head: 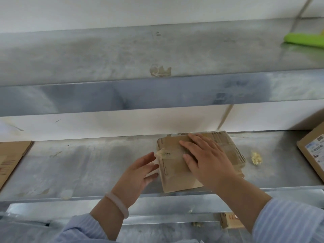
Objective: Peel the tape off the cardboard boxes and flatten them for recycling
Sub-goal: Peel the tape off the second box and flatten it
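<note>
Head view: right hand (208, 160) flat, fingers spread, hides middle of flattened box (175, 172) near shelf (78, 163) front edge. Left hand (140, 171) loosely straight beside lifted tape (164, 154); contact unclear. Second box (313, 155) at right edge, cardboard (12, 158) at left edge, both cut off. Tape wad (256, 158) just right of flattened box.

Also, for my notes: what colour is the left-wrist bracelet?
The bracelet is pale whitish-pink; head view.

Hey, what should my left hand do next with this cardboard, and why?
Probably pinch the lifted tape end with the left hand and peel leftward: the right hand presses the flattened cardboard down.
</note>
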The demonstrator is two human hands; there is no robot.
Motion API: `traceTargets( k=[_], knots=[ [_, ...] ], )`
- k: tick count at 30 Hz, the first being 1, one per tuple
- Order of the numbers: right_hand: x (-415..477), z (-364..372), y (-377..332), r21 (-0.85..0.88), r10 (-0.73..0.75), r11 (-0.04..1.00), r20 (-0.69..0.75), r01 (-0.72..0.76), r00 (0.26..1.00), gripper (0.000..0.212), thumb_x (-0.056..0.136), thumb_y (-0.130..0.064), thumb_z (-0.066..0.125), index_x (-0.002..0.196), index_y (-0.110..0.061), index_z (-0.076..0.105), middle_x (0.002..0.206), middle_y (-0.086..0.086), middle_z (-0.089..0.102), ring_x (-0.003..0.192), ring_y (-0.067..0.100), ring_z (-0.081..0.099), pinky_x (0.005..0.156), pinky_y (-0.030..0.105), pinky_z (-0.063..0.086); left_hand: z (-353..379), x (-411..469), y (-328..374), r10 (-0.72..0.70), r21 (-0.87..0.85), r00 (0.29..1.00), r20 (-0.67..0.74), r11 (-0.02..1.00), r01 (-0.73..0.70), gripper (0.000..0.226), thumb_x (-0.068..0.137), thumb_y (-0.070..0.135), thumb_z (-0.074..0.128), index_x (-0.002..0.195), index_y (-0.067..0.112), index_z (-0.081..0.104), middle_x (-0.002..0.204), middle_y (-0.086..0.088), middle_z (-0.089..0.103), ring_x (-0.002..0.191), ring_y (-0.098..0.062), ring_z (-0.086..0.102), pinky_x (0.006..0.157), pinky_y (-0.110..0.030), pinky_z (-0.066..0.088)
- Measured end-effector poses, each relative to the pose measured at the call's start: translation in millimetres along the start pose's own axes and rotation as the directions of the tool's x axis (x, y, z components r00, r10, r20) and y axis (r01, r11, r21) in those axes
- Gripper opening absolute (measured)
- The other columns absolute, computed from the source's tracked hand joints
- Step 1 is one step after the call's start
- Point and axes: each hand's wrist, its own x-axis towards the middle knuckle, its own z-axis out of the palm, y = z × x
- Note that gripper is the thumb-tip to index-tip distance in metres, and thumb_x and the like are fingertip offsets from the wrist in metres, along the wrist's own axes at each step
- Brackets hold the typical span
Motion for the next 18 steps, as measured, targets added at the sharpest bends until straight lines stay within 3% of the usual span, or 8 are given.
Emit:
traceTargets(
  k=[3, 6, 11, 15, 18],
  knots=[
    [0.7, 1.0, -1.7, -0.018, 0.013, 1.000, 0.009, -0.013, 1.000, 0.047, 0.096, -0.050, 0.030, 0.142, -0.043, 0.037, 0.156, -0.012, 0.027, 0.145, 0.009, 0.018, 0.116, 0.026, 0.000, 22.0, -3.3, -16.9, 0.091, 0.299, 0.996, -0.017, 0.951, -0.082, 0.040, 0.098, -0.004, 0.041, 0.104, 0.025, 0.068, 0.094, 0.001, 0.075, 0.088, -0.011, 0.070, 0.071, -0.020, 0.054],
    [-2.3, 2.1, -6.3, -0.056, 0.031, 0.998, -0.009, -0.032, 0.999, 0.047, 0.095, -0.045, 0.032, 0.140, -0.039, 0.044, 0.154, -0.008, 0.034, 0.143, 0.013, 0.025, 0.119, 0.032, 0.010, 33.2, -8.7, -33.9, 0.226, 0.322, 0.971, -0.078, 0.927, -0.190, 0.044, 0.097, -0.009, 0.034, 0.104, 0.019, 0.068, 0.096, -0.004, 0.073, 0.089, -0.017, 0.067, 0.076, -0.024, 0.054],
    [-3.9, 2.4, -10.7, -0.088, 0.037, 0.995, -0.052, -0.041, 0.998, 0.049, 0.095, -0.044, 0.028, 0.135, -0.033, 0.053, 0.149, -0.003, 0.044, 0.139, 0.018, 0.036, 0.119, 0.037, 0.022, 28.2, -16.9, -42.8, 0.373, 0.383, 0.924, -0.077, 0.867, -0.318, 0.046, 0.095, 0.003, 0.045, 0.091, 0.041, 0.071, 0.094, 0.011, 0.070, 0.083, -0.007, 0.063, 0.075, -0.019, 0.051],
    [-3.0, 3.1, -11.6, -0.092, 0.030, 0.995, -0.068, -0.036, 0.997, 0.058, 0.091, -0.048, 0.021, 0.134, -0.031, 0.055, 0.147, -0.003, 0.046, 0.138, 0.018, 0.038, 0.118, 0.038, 0.025, 27.4, -11.4, -40.1, 0.255, 0.173, 0.952, -0.171, 0.959, -0.225, 0.033, 0.096, 0.004, 0.050, 0.097, 0.027, 0.075, 0.098, -0.012, 0.070, 0.091, -0.035, 0.062, 0.086, -0.047, 0.050],
    [-3.3, 4.8, -11.5, -0.087, 0.022, 0.996, -0.088, -0.030, 0.996, 0.055, 0.092, -0.046, 0.024, 0.132, -0.029, 0.057, 0.146, -0.001, 0.048, 0.136, 0.021, 0.041, 0.116, 0.042, 0.029, 24.7, -4.2, -34.6, 0.049, -0.018, 0.965, -0.258, 0.998, -0.056, 0.021, 0.095, 0.004, 0.055, 0.106, 0.008, 0.073, 0.099, -0.016, 0.073, 0.096, -0.035, 0.067, 0.089, -0.044, 0.054]
  ],
)
